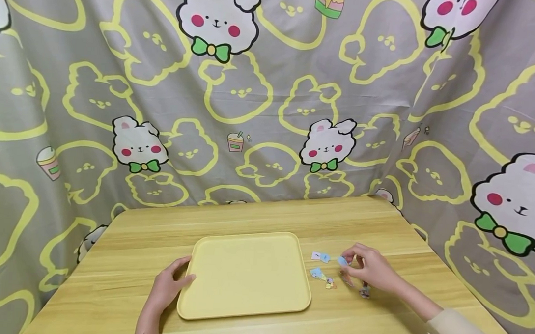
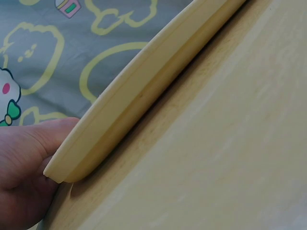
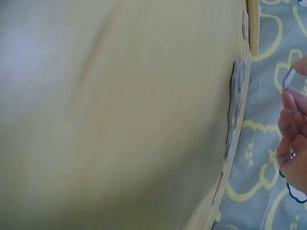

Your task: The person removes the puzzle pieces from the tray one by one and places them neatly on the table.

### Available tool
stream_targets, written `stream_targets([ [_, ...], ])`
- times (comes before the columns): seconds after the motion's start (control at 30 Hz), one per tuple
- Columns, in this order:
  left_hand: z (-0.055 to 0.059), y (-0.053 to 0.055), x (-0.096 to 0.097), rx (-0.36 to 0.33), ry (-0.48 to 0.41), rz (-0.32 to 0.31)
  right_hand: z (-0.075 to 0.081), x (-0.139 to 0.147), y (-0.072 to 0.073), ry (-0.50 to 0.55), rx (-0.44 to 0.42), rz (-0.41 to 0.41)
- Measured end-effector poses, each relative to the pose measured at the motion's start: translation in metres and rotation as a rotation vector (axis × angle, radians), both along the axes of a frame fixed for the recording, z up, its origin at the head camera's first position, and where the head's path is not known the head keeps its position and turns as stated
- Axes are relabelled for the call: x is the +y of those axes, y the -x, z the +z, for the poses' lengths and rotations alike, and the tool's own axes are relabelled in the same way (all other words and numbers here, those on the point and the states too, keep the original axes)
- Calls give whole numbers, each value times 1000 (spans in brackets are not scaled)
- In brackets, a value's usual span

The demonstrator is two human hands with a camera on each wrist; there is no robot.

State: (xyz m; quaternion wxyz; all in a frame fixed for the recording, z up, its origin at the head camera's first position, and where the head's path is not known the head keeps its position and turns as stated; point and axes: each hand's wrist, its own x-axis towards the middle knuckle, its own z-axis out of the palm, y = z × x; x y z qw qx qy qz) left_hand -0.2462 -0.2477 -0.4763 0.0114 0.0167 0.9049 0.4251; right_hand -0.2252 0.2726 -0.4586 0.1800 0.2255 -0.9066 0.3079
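A flat yellow tray (image 1: 246, 279) lies on the table. At its left side my left hand (image 1: 166, 284) grips the edge, thumb over the rim; in the left wrist view part of that hand (image 2: 24, 167) is against the tray's corner. My right hand (image 1: 374, 270), right of the tray, pinches a small light-blue jigsaw puzzle piece (image 1: 343, 261) between thumb and fingertips. In the right wrist view the piece (image 3: 288, 78) is seen edge-on, above the tabletop. Joined pink and blue pieces (image 1: 321, 257), a colourful cluster (image 1: 323, 277) and darker pieces (image 1: 365, 291) lie nearby, some partly hidden by my right hand.
The light wooden table (image 1: 159, 227) extends around the tray on all sides. A grey curtain (image 1: 270, 98) with yellow outlines and white cartoon rabbits hangs behind the table and along both sides.
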Motion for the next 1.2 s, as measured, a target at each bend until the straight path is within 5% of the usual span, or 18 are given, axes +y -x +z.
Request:
stream_targets([
  [0.63, -1, 1, -1, -4, 1, 3, -3, 33, -12, -49, -47, -83],
  [1.2, -1, 1, -1, -2, 6, -4, -7, 62, -22, -79, -7, -93],
])
